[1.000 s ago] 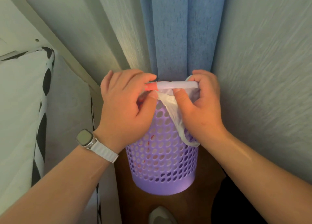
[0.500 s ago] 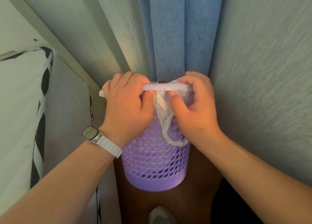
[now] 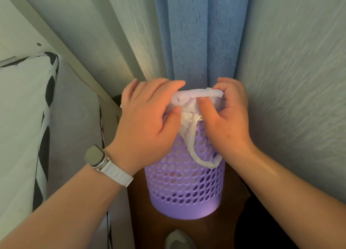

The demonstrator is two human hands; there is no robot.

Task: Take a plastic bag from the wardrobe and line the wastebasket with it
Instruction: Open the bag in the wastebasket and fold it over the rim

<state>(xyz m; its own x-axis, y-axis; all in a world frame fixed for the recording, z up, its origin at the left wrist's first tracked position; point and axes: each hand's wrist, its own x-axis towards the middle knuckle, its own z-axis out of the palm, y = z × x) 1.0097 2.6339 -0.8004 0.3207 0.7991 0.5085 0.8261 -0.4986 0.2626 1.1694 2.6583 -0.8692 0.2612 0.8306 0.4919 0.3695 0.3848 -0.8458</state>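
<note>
We are well into the lining step. The purple perforated wastebasket (image 3: 184, 183) stands upright on a dark wooden floor (image 3: 138, 220), tucked in a narrow corner below a blue curtain (image 3: 202, 42) and beside a white mattress with black-and-white trim (image 3: 24, 117). The white plastic bag (image 3: 189, 108) is already at the basket: its mouth is rolled into a thick band that sits along the near rim, and pale film shows through many of the side holes, so we judge that the body of the bag hangs inside.

Our left hand (image 3: 148, 121), with a watch on a white strap (image 3: 99, 159) at the wrist, is closed over the left side of the rim, fingers curled across the rolled edge and thumb pressing the film from the front. Our right hand (image 3: 226, 115) pinches the rolled band at the right side, thumb in front and fingers wrapped behind.

One loop handle of the bag (image 3: 198, 151) dangles loose down the outside of the basket, between our wrists.

So fetching the bag is done, and the bag is in place at the basket. What is left, as far as we can judge, is to fold the edge evenly over the rim all the way round and deal with the loose handle. The far rim is hidden by our hands, so we cannot tell whether the bag is seated there.
</note>
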